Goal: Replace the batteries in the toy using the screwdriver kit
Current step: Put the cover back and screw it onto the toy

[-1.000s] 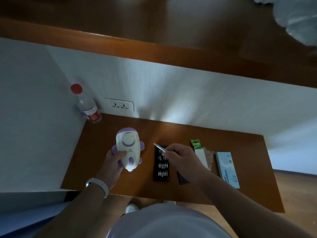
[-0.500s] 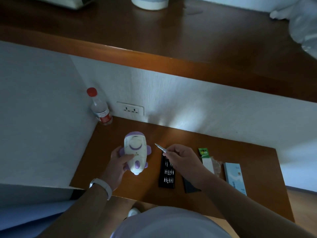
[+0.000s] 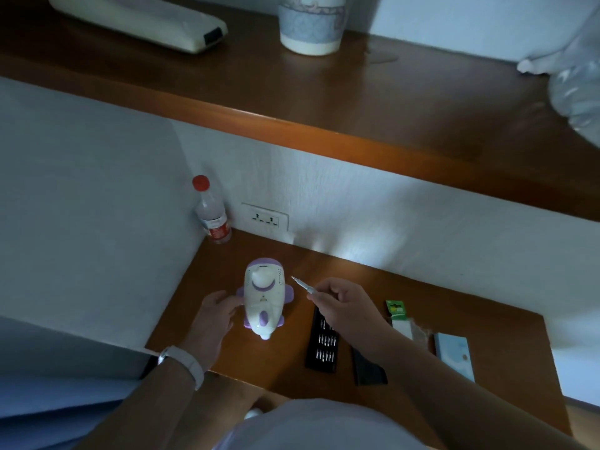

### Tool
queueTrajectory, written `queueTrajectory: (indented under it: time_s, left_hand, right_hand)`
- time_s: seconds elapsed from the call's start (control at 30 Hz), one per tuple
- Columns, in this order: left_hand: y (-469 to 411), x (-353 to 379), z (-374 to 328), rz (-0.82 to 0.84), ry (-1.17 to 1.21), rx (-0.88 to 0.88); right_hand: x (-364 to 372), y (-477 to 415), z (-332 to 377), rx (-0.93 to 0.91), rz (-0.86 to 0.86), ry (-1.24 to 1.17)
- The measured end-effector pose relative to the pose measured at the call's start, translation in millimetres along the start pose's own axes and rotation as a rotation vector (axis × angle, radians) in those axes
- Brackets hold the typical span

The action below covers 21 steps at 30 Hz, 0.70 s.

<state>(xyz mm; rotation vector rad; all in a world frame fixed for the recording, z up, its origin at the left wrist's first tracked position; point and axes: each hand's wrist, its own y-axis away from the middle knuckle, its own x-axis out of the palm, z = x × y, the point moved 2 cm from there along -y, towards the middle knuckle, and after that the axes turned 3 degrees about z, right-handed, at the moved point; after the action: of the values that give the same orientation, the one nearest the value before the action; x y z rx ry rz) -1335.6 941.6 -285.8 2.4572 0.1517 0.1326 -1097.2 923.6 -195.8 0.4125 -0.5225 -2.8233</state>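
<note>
2 hands over the counter (image 3: 470,306), head view: toy in the left, screwdriver in the right.
Left hand (image 3: 216,315), white band (image 3: 185,360) on the wrist, grips the white-and-purple toy (image 3: 264,298) by its left side, thumb on the front, fingers curled behind; toy is upright, nose down, over the counter's left part, and contact with the counter cannot be told. Right hand (image 3: 344,303) fingers pinch the thin screwdriver (image 3: 302,283), tip pointing up-left, just beside the toy's right side and apart from it. Under the right wrist lies the black bit tray (image 3: 322,344), its black lid (image 3: 368,368) beside it, then a green battery pack (image 3: 397,311) and a pale blue box (image 3: 454,355). 1 red-capped bottle (image 3: 212,212) stands in the far left corner near the wall outlet (image 3: 264,217). A mug (image 3: 311,24) sits on the wooden shelf (image 3: 324,102) above.
</note>
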Motion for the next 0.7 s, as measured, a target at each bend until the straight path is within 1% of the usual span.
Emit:
queueTrajectory:
  time_s: [0.07,0.13,0.2,0.27,0.33,0.47,0.53,0.7]
  left_hand:
    - [10,-4,-9,-0.056,-0.027,0.028]
    - [21,-6,-19,-0.09,-0.117,0.073]
    - [37,-3,-30,-0.104,-0.244,0.138]
    - [54,9,-40,-0.093,-0.321,0.209]
    - [74,25,-51,-0.026,-0.305,0.292]
    - [112,51,-69,0.164,-0.179,0.431]
    - [122,58,-70,0.2,-0.164,0.466]
    - [135,67,-68,0.21,-0.096,0.546]
  right_hand:
    - [1,0,5,-0.014,0.018,-0.015]
    - [5,1,11,-0.037,0.044,-0.021]
    - [9,3,18,-0.065,0.073,-0.008]
    - [13,6,24,-0.093,0.103,0.01]
    - [16,9,28,-0.109,0.139,-0.026]
    - [20,18,37,-0.12,0.207,-0.205]
    - [20,22,39,-0.149,0.221,-0.258]
    - [19,30,40,-0.183,0.279,-0.406]
